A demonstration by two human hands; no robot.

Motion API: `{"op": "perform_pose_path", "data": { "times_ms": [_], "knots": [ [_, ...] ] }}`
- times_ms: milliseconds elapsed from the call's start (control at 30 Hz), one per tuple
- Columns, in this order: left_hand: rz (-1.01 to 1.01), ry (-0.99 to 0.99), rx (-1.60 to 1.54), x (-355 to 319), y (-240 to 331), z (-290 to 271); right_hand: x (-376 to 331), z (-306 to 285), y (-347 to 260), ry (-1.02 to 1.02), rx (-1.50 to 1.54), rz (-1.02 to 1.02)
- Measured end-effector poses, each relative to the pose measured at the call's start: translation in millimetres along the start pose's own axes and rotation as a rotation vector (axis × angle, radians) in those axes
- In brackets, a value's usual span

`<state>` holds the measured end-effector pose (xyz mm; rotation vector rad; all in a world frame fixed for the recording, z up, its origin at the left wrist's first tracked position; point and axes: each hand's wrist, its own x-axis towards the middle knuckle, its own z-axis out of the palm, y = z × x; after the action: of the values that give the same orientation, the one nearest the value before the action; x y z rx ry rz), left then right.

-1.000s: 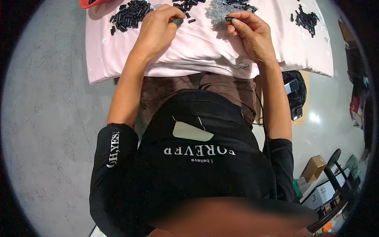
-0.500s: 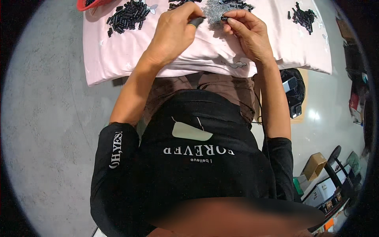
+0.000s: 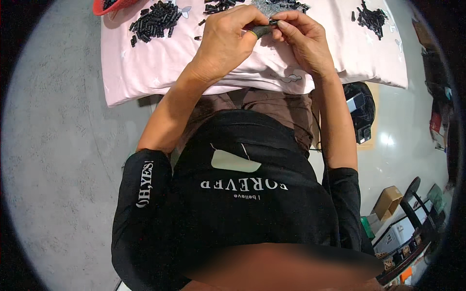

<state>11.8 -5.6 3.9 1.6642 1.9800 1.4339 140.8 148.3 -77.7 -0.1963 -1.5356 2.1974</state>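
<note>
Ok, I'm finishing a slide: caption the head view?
Left hand and right hand meet at a black part over pink cloth.

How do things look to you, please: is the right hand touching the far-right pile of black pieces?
Apart: the head view shows pink cloth between the right hand and far-right pile.

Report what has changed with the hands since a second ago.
The left hand moved rightward and now meets the right hand at the small black piece; whether it brought anything is unclear. The right hand stayed roughly in place, pinching that piece; the left pile and right pile look unchanged.
</note>
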Motion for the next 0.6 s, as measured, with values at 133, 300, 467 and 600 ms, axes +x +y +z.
{"op": "perform_pose_path", "data": {
  "times_ms": [133,300,467,600],
  "knots": [
    [0.098,0.030,0.063,-2,-16,6,0,-2,0,-0.003,0.027,0.001],
    [0.192,0.075,0.083,-3,-18,9,0,-3,1,0.007,0.042,0.007],
    [0.228,0.099,0.073,-3,-22,15,0,-10,3,-0.013,0.096,0.036],
    [0.146,-0.022,-0.008,2,-7,6,-2,-5,0,0.007,0.034,0.017]
  ]
}}
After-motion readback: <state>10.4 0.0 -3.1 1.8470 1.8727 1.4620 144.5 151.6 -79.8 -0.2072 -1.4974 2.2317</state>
